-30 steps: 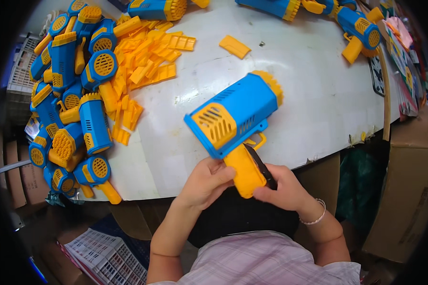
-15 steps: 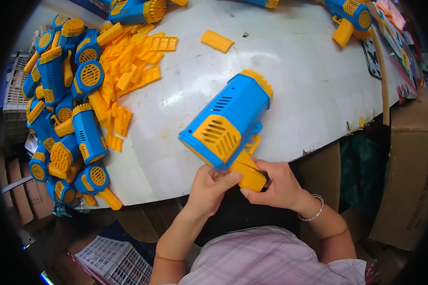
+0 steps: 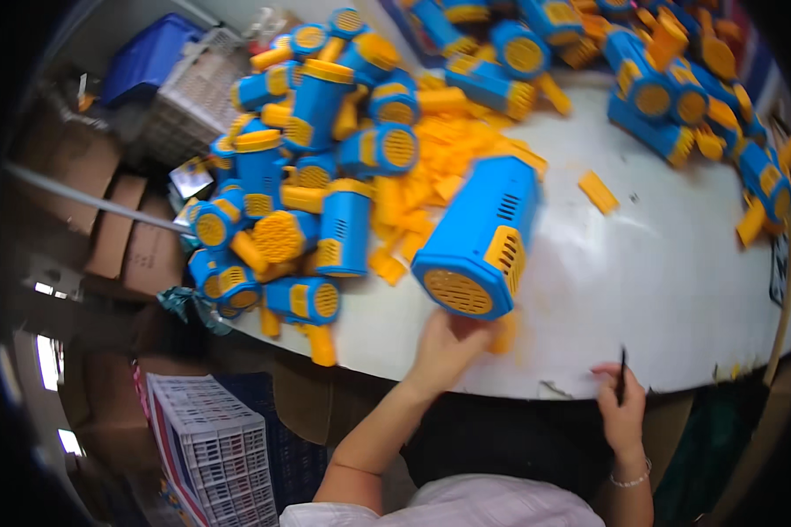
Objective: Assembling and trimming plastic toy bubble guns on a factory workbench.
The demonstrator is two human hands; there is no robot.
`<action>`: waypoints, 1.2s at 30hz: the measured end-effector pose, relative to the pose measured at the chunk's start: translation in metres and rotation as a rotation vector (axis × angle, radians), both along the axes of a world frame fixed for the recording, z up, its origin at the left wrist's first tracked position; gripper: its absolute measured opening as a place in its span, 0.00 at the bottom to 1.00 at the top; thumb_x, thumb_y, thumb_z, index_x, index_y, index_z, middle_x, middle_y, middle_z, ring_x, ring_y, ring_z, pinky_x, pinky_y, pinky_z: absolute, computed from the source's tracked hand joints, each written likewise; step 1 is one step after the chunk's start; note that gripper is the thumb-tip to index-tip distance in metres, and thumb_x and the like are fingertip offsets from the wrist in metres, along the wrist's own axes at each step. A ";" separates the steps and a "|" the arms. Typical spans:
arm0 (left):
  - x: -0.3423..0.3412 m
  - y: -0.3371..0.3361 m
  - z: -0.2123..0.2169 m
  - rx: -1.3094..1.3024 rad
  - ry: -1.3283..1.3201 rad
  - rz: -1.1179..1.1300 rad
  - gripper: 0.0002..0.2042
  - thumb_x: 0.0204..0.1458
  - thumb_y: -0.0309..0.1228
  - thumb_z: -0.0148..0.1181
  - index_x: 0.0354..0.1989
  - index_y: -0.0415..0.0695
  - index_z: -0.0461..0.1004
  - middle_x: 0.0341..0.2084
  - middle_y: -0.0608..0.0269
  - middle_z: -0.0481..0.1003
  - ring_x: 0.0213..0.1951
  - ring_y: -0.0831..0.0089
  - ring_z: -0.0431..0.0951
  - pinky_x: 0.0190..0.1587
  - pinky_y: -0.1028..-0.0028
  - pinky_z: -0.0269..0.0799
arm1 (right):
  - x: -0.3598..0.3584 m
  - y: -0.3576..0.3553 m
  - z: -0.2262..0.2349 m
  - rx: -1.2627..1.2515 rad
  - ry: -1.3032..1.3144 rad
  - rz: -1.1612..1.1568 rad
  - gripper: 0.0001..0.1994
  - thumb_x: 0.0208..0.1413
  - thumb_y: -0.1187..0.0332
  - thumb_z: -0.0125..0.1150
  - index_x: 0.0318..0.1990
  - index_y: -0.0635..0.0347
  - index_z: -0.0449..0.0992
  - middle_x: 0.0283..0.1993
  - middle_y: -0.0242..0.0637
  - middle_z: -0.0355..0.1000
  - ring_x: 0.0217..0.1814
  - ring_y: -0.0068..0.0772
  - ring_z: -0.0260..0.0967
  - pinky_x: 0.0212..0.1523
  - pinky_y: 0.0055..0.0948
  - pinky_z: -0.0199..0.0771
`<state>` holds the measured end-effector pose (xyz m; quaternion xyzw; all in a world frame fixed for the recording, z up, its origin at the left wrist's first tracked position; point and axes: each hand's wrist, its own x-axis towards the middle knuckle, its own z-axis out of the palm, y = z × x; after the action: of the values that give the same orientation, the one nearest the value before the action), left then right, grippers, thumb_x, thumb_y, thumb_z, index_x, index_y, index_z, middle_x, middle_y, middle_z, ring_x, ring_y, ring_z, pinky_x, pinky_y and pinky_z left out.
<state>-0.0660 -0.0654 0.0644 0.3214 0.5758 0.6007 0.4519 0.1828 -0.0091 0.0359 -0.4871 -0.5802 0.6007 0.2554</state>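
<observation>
A blue and orange toy blaster [image 3: 482, 239] is raised over the white table [image 3: 677, 290], its round grille facing me. My left hand [image 3: 448, 347] grips it from below by the orange handle. At the table's near edge my right hand [image 3: 620, 408] pinches a thin black tool [image 3: 622, 373], apart from the toy. Loose flat orange parts [image 3: 431, 171] lie just beyond the toy.
A heap of the same blue and orange toys [image 3: 308, 184] covers the table's left side, and more of them [image 3: 677, 88] lie along the far right. A white lattice crate [image 3: 206, 439] and cardboard boxes [image 3: 127, 237] sit on the floor to the left.
My right hand has let go of the toy's handle and dropped to the table edge with the black tool. My left hand has carried the toy left toward the heap.
</observation>
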 end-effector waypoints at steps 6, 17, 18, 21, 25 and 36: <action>-0.121 0.003 0.078 -0.020 1.473 0.569 0.18 0.45 0.23 0.55 0.46 0.38 0.64 0.38 0.51 0.66 0.42 0.55 0.67 0.46 0.66 0.62 | 0.024 0.003 0.023 -0.018 -0.002 -0.037 0.06 0.52 0.70 0.48 0.31 0.62 0.70 0.16 0.19 0.54 0.17 0.10 0.47 0.17 0.14 0.44; -0.158 0.035 0.051 -0.473 2.026 0.546 0.23 0.39 0.35 0.63 0.46 0.43 0.65 0.37 0.54 0.66 0.43 0.56 0.66 0.49 0.57 0.58 | 0.010 0.034 0.025 0.039 -0.100 0.061 0.05 0.50 0.73 0.53 0.32 0.65 0.72 0.16 0.22 0.58 0.19 0.10 0.50 0.20 0.15 0.50; -0.159 0.038 0.049 -0.470 2.066 0.598 0.24 0.39 0.35 0.64 0.47 0.44 0.66 0.37 0.53 0.66 0.43 0.56 0.66 0.51 0.58 0.57 | 0.011 0.039 0.021 0.093 -0.089 0.070 0.05 0.49 0.73 0.54 0.32 0.64 0.72 0.15 0.21 0.56 0.18 0.11 0.49 0.19 0.15 0.49; -0.170 0.038 0.041 -0.452 2.047 0.700 0.24 0.39 0.39 0.64 0.46 0.45 0.66 0.39 0.53 0.65 0.45 0.56 0.66 0.54 0.57 0.56 | 0.009 0.048 0.027 0.121 -0.113 0.051 0.05 0.49 0.73 0.54 0.33 0.64 0.72 0.16 0.22 0.56 0.18 0.11 0.49 0.19 0.15 0.48; -0.182 0.064 0.060 -0.544 2.096 0.663 0.25 0.41 0.40 0.63 0.47 0.47 0.63 0.43 0.53 0.64 0.48 0.55 0.64 0.56 0.55 0.54 | 0.011 0.057 0.028 0.137 -0.112 -0.031 0.05 0.48 0.74 0.54 0.33 0.63 0.72 0.17 0.22 0.56 0.19 0.11 0.50 0.20 0.15 0.50; -0.137 0.052 0.050 -0.464 1.873 0.599 0.25 0.46 0.37 0.59 0.51 0.41 0.60 0.53 0.50 0.58 0.56 0.51 0.57 0.59 0.54 0.47 | -0.069 0.211 -0.006 0.815 -0.484 0.007 0.13 0.42 0.69 0.61 0.37 0.61 0.71 0.39 0.39 0.66 0.32 0.41 0.69 0.33 0.31 0.70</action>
<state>-0.2035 -0.0133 0.1149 0.4100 0.8586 0.0687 -0.3000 0.1138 0.2018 0.0296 -0.4712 -0.8131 0.1944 0.2813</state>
